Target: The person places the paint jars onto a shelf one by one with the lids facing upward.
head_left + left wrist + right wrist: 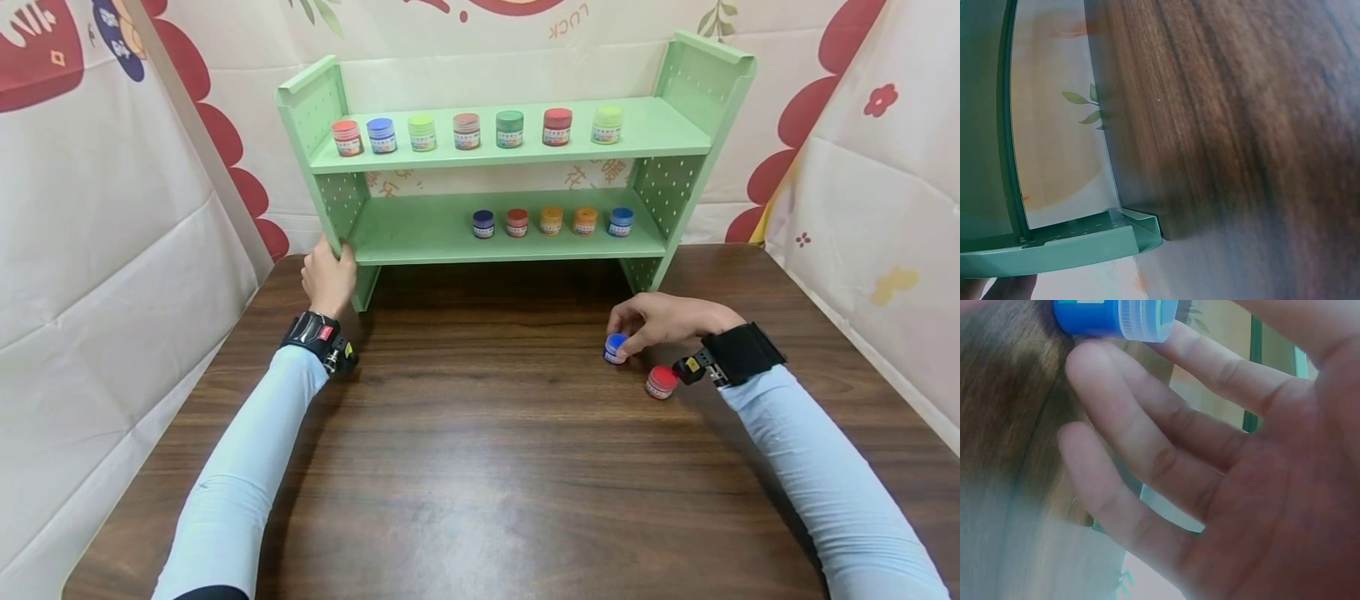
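Observation:
At the front left of the green two-tier shelf (pixel 510 248), my left hand (pixel 328 275) grips the edge of the side panel. Only dark bits of its fingers (pixel 1013 289) show in the left wrist view, below the green panel edge (pixel 1054 257). My right hand (pixel 663 319) pinches a small blue paint jar (pixel 614 350) between thumb and fingers, at or just above the table. In the right wrist view the blue jar's clear lid rim shows at the top, and the other fingers (pixel 1125 419) are spread loosely. A red-lidded jar (pixel 662 383) stands beside the right wrist.
Several coloured jars line the upper shelf (pixel 525 158). Another row, including an orange jar (pixel 585 220) and a blue jar (pixel 620 222), stands on the right part of the lower tier. Printed cloth (pixel 112 292) hangs around the brown wooden table (pixel 450 450).

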A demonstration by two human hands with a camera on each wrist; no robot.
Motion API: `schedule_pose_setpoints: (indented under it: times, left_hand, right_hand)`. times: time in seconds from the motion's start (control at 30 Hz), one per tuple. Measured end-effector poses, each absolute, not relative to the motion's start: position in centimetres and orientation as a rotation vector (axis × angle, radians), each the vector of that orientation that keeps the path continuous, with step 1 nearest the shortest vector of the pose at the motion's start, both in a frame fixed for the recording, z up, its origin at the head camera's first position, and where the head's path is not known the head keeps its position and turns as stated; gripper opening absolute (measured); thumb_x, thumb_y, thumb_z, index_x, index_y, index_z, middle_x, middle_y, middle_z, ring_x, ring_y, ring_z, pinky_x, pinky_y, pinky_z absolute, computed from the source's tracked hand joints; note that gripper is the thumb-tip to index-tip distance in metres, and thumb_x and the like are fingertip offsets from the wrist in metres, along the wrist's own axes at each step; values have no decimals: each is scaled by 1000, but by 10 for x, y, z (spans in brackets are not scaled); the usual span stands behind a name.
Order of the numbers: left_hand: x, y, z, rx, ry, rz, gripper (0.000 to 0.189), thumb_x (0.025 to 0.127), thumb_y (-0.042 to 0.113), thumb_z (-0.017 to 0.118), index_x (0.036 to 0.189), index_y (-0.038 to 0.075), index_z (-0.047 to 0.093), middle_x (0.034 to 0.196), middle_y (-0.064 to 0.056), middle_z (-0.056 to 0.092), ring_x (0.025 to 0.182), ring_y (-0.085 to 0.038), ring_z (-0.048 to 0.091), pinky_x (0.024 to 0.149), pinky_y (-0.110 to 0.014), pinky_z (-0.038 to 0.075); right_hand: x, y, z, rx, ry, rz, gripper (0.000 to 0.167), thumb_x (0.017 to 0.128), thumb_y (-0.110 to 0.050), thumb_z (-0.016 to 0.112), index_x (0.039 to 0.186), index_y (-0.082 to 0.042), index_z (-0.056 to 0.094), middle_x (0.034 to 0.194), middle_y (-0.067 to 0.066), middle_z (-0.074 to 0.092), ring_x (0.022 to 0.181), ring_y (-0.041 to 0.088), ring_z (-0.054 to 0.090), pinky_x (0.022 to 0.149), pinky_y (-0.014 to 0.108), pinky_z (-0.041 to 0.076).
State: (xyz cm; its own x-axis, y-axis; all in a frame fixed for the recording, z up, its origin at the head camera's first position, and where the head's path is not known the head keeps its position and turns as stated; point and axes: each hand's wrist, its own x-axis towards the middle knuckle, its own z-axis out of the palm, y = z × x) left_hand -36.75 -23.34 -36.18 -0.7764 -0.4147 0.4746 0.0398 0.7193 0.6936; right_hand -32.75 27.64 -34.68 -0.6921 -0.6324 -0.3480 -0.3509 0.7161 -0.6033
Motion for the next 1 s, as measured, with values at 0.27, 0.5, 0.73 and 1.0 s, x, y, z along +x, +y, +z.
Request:
schedule_pose_setpoints:
  times: [0.27, 0.5, 0.73, 1.0]
  left_hand:
    - [-368, -234, -362, 283, -2289, -939, 25, 102, 32, 47, 86, 12, 45, 83, -18, 59, 87, -46, 64, 75, -60, 46]
    - [-368, -233, -361, 276, -2291, -951, 23, 102, 31, 47, 88, 13, 46, 85, -18, 61, 89, -46, 65, 76, -60, 47]
    - [-367, -233, -361, 271, -2291, -958, 23, 102, 31, 48, 89, 12, 46, 84, -18, 60, 87, -45, 64, 76, -60, 46]
    - [-367, -233, -361, 270, -2292, -955, 24, 102, 32, 48, 87, 12, 45, 84, -18, 59, 87, -46, 64, 76, -60, 46]
  right_hand:
    - [-328, 277, -346, -773, 2430, -633, 23, 92, -22, 78, 109, -8, 70, 98, 4, 72, 87, 14, 63, 77, 27, 52]
    - [-327, 280, -342, -744, 2425, -664, 32, 97, -19, 71, 121, 2, 69, 95, 8, 74, 80, 18, 68, 72, 29, 55]
    - [-326, 281, -341, -723, 2416, -675, 33, 99, -18, 68, 124, 4, 67, 98, 9, 75, 81, 22, 70, 73, 32, 57]
    - [-327, 281, -342, -709, 2393, -717, 27, 100, -17, 68, 119, 2, 63, 97, 11, 74, 81, 24, 71, 74, 33, 57]
